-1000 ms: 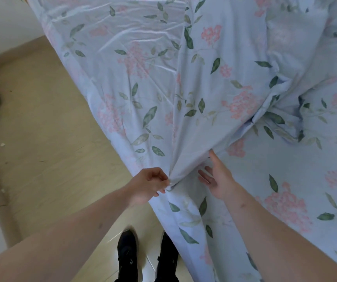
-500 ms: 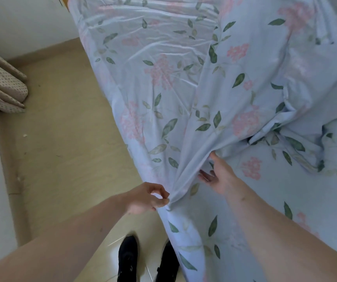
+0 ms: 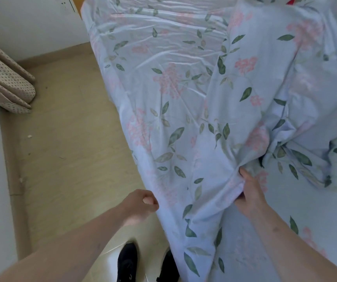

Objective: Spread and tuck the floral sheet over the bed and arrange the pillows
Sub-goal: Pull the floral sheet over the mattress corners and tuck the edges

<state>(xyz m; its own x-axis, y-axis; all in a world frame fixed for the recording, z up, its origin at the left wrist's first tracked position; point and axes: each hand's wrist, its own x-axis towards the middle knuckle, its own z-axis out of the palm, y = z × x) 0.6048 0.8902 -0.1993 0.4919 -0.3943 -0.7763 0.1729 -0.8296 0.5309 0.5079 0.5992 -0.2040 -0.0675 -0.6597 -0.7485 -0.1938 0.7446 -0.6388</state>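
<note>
The floral sheet [image 3: 184,94], pale blue with pink flowers and green leaves, covers the bed and hangs over its left side toward the floor. My right hand [image 3: 249,194] grips a bunched fold of the sheet near the bed's edge, with the thumb on top and the fingers under the cloth. Creases run from that fold up across the bed. My left hand [image 3: 141,204] is curled into a fist right beside the sheet's hanging edge, and no cloth shows between its fingers. A rumpled heap of the same fabric [image 3: 316,123] lies at the right. No pillow is clearly visible.
A strip of tan floor [image 3: 66,139] runs along the bed's left side. Dotted curtains [image 3: 2,82] hang at the far left by a white wall. My black shoes [image 3: 127,261] stand close to the hanging sheet.
My right hand has gone from lying open under the fold to gripping it. My left hand has slid left, off the fold it held. The view has tilted up along the bed.
</note>
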